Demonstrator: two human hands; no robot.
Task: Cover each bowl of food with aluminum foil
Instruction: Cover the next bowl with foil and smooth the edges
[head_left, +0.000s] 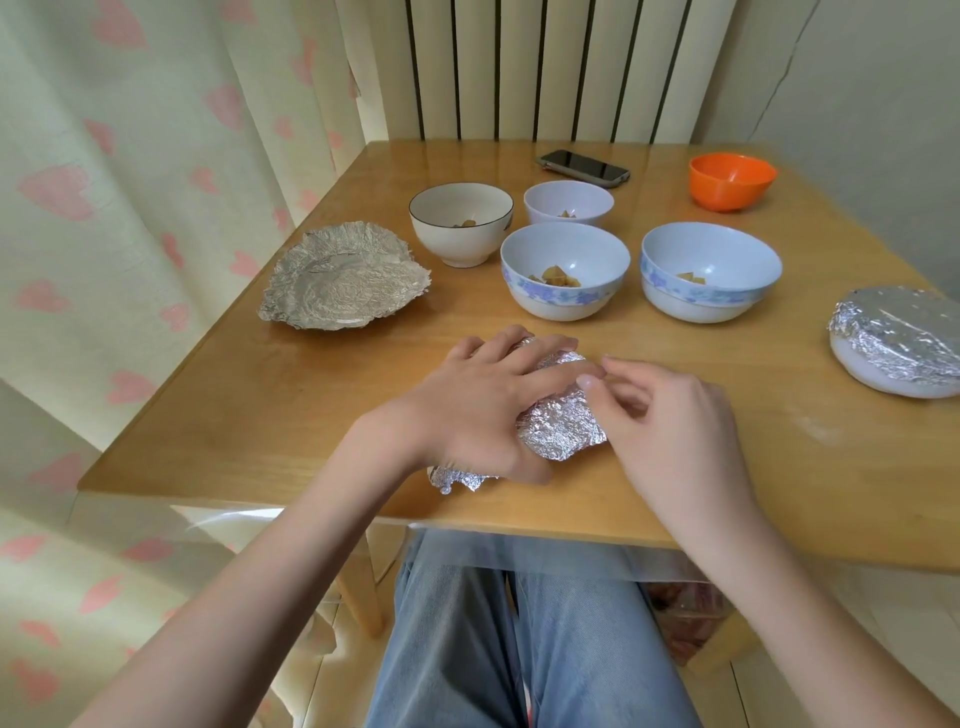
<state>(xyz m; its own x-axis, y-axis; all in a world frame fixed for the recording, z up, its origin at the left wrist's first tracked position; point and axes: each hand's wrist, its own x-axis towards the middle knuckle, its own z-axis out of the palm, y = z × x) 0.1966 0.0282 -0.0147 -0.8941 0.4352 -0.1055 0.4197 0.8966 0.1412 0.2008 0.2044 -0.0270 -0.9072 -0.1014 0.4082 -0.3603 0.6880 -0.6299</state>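
Note:
A bowl wrapped in crumpled aluminum foil (563, 428) stands near the table's front edge. My left hand (483, 400) lies flat over its top, fingers spread and pressing the foil down. My right hand (670, 415) is at the bowl's right side, its curled fingers and thumb pinching the foil there. Behind stand several uncovered bowls with food pieces: a white bowl with a dark rim (461, 228), a lilac bowl (569, 200) and two blue-flowered bowls (565, 291) (710, 296). A foil-covered bowl (893, 343) sits at the far right. A loose, creased foil sheet (343, 280) lies at the left.
An orange bowl (732, 182) and a dark phone (583, 167) sit at the back of the wooden table (260, 415). A curtain hangs along the left, a radiator stands behind. My legs are under the front edge.

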